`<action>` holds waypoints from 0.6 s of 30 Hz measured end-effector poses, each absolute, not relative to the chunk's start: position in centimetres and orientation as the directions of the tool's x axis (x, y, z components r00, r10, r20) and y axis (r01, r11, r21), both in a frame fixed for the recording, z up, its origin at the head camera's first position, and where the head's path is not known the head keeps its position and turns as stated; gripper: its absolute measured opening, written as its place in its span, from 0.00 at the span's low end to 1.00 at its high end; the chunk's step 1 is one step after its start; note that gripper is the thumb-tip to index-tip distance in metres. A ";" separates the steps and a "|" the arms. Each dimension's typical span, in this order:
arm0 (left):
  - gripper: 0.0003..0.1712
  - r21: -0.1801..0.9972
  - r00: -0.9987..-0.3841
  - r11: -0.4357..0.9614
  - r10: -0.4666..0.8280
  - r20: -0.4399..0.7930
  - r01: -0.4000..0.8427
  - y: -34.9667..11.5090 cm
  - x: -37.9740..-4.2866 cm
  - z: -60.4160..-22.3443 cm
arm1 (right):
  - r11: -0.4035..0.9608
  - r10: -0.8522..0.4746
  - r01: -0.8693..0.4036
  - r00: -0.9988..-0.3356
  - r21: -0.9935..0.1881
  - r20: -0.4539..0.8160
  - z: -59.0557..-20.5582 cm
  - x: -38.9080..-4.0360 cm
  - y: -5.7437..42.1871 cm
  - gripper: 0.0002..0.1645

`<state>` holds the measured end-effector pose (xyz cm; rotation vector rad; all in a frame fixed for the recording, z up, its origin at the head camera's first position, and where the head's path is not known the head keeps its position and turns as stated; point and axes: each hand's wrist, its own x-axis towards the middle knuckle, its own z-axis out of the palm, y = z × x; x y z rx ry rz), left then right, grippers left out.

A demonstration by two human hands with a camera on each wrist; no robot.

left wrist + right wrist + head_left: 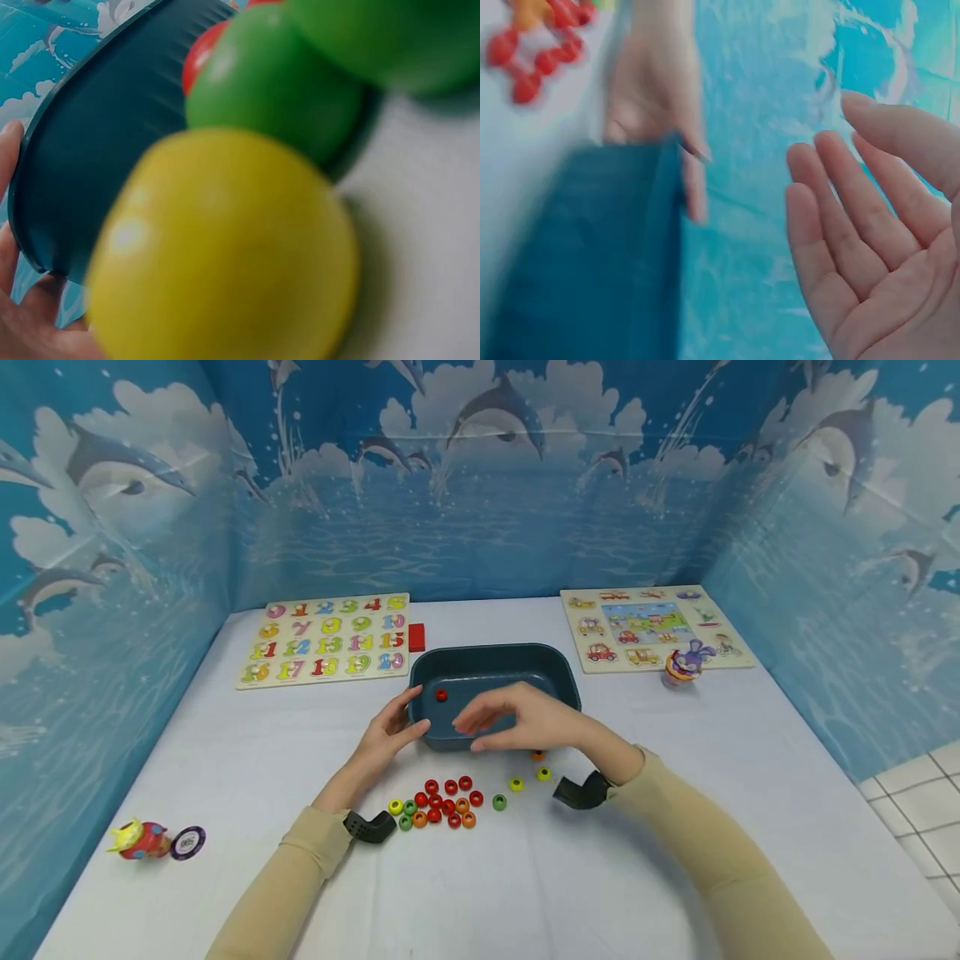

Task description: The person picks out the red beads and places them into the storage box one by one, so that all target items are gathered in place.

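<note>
"Biggest first: what's on your feed?"

"I've got the dolphin curtain (480, 556), then the white table (525, 893). A number board (322, 639) lies by its far-left corner, a picture board (652, 627) by its far-right one. Between them, toward the far edge and roughly midway across, sits the dark tray (498, 660)."

"And the hands?"

"I see the left hand (386, 727) holding the tray's near-left corner, thumb on the near wall, fingers along the left side. The right hand (536, 718) hangs over the tray, thumb and fingers apart, and my right wrist view shows nothing in its palm."

"Smaller things?"

"A bunny-topped toy (684, 664) toward the table's right edge; near the left edge, a red toy (144, 841) with a round chip (188, 843) just beside it. Smallest are the beads: one red bead (441, 695) inside the tray, toward its left end, and loose beads (435, 802) in red, orange, yellow and green on the near-edge side of the tray."

"How would they handle?"

"I'd judge the beads light, hard and slick, not fragile, but apt to roll from a glancing touch. I'd pinch one across its sides, thumb against index fingertip. The tray looks like stiff plastic, light enough to skid if bumped, so I'd steady it at a corner, by the rim."
</note>
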<state>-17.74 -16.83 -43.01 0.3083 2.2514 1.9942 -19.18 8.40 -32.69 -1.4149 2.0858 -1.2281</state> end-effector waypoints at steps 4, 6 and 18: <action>0.36 0.992 -0.971 0.094 0.231 0.059 0.082 -16.8 -17.8 -43.0 | 0.135 -0.866 -0.535 -0.472 -0.834 0.163 -34.7 -16.6 8.9 0.16; 0.36 0.993 -0.972 0.089 0.230 0.057 0.080 -16.8 -17.8 -43.0 | 0.156 -0.856 -0.509 -0.497 -0.847 0.141 -36.4 -16.1 9.0 0.16; 0.36 0.992 -0.974 0.102 0.222 0.050 0.074 -16.7 -17.8 -43.0 | 0.240 -0.818 -0.525 -0.562 -0.817 0.121 -43.2 -16.9 8.9 0.22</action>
